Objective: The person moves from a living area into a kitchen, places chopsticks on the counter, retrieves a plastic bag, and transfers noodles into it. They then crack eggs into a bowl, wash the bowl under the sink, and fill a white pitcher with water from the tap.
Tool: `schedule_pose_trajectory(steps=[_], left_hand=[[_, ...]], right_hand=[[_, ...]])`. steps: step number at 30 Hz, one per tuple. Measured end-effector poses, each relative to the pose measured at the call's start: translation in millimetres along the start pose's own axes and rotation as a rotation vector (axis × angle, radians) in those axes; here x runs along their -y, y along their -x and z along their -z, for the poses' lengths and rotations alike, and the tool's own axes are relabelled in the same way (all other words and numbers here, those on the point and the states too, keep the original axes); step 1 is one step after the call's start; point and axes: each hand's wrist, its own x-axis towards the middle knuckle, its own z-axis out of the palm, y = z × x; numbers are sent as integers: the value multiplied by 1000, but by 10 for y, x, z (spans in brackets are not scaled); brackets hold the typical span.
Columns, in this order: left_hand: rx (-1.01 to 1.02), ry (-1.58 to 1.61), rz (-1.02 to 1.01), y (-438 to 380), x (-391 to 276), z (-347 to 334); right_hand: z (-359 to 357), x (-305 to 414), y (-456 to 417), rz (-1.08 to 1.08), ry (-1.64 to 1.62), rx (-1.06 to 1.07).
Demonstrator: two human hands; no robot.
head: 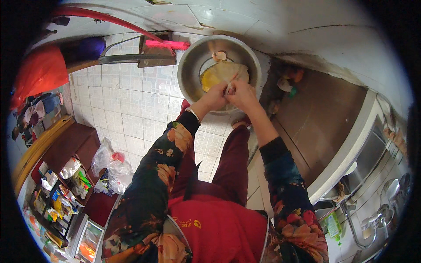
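A large round metal basin (pixel 189 70) stands low before me, near my feet. Over its near side my left hand (pixel 215 97) and my right hand (pixel 242 95) meet, both with curled fingers on the gathered top of a clear plastic bag (pixel 232 70). Something yellow shows at the bag's left end, inside the basin; what it is I cannot tell. Beyond the bag, a small round pinkish-orange thing (pixel 219 56) lies in the basin. The fingertips are partly hidden by the hands themselves.
Left of the basin are a pink broom (pixel 167 44) and a dustpan (pixel 156 60) on the tiled floor (pixel 131 98). Clear plastic bags (pixel 115 167) lie by a brown cabinet (pixel 70 144) on the left. A brown panel (pixel 322 115) and a sink faucet (pixel 358 243) are to the right.
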Motion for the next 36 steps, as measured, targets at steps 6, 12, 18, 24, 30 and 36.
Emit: schedule_pose_trajectory(steps=[6, 12, 18, 24, 30, 36], left_hand=[[8, -1, 87, -26, -50, -32], [-257, 267, 413, 26, -42, 219], [-747, 1055, 484, 99, 309, 452], [-724, 1456, 496, 0, 500, 631], [-308, 636, 240, 36, -295, 384], [-47, 483, 357, 116, -228, 345]], right_hand=[[7, -411, -182, -93, -330, 195], [1, -847, -390, -227, -605, 74], [-177, -1204, -429, -866, -1407, 70], [-330, -1160, -359, -872, -1613, -34], [-77, -320, -111, -258, -1592, 115], [-215, -132, -25, -96, -1187, 436]])
